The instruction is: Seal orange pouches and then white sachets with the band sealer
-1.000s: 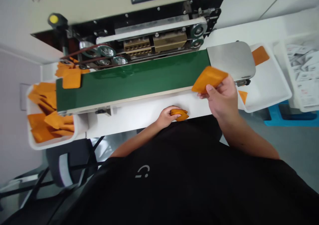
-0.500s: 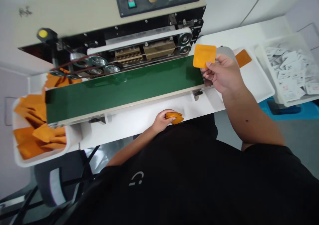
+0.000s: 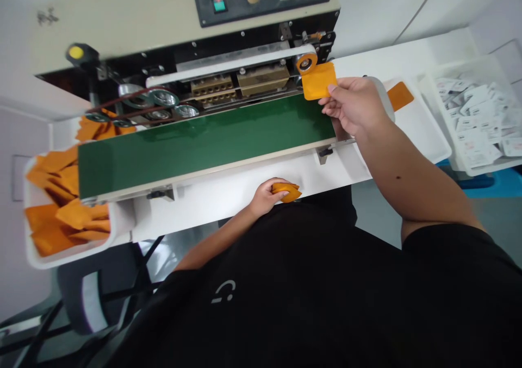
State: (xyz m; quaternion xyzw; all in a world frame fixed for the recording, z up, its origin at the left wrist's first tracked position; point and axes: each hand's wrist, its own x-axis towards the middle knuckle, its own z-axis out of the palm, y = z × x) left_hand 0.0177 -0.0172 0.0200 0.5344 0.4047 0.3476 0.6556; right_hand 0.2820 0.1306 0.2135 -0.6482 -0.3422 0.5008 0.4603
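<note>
Pinched in my right hand (image 3: 356, 104) is a small square orange pouch (image 3: 318, 82). Its top edge is at the right-hand rollers of a band sealing machine (image 3: 261, 58), above the right end of the green conveyor belt (image 3: 207, 139). Whether the edge is between the bands I cannot tell. My left hand (image 3: 266, 197) is closed round a small stack of orange pouches (image 3: 287, 192) near the table's front edge, in front of the belt.
At the left, a white bin (image 3: 118, 226) holds many orange pouches, and more pouches (image 3: 101, 129) lie behind the belt. To the right, another orange pouch (image 3: 400, 96) lies in a white tray (image 3: 432, 134). Beyond it stands a bin (image 3: 465, 164) of white packets (image 3: 481, 112).
My right hand has moved left and slightly up, bringing the pouch from over the belt's end to the machine's right-hand rollers. My left hand stays in place with its stack.
</note>
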